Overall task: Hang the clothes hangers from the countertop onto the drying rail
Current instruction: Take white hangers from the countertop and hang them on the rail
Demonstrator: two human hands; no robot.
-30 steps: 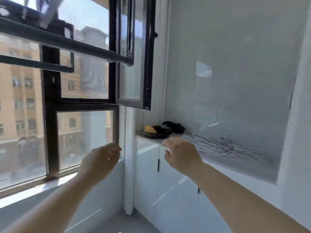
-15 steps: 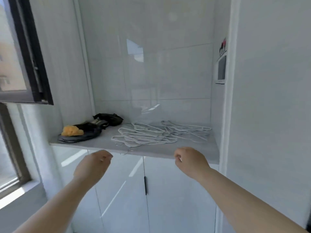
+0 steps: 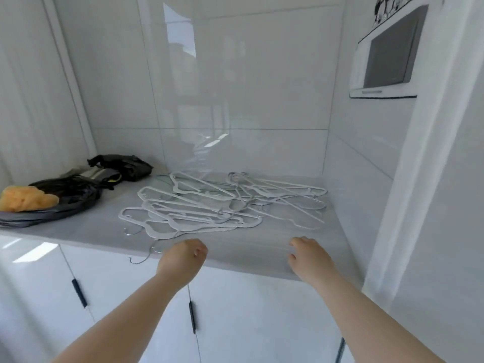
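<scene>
Clothes hangers (image 3: 199, 205), white with metal hooks, lie in a loose, interlocked pile on the grey countertop (image 3: 262, 247), none yet lifted; the drying rail is out of view. With the pile as landmark: well to its left, an orange spongy lump (image 3: 26, 199) rests on a flat dark bag (image 3: 68, 205), and a second black bag (image 3: 123, 167) sits behind it, nearer the wall. Both lie apart from the hangers and seem to play no part in the task. At the pile's near-left corner one hook (image 3: 146, 256) overhangs the counter edge, probably the easiest first purchase. Just in front of the pile, the left hand (image 3: 183, 254) hovers with fingers loosely curled under, grasping nothing; contact with the nearest hanger cannot be made out. In front of the pile and to its right, the right hand (image 3: 307, 254) reaches over bare countertop, fingers (image 3: 297, 242) relaxed, slightly spread and empty; whether they touch the surface cannot be told. Both hands appear placed for a first pick-up, and lifting one of the entangled hangers is likely to drag its neighbours. High to the pile's right hangs a grey wall panel (image 3: 387, 53).
</scene>
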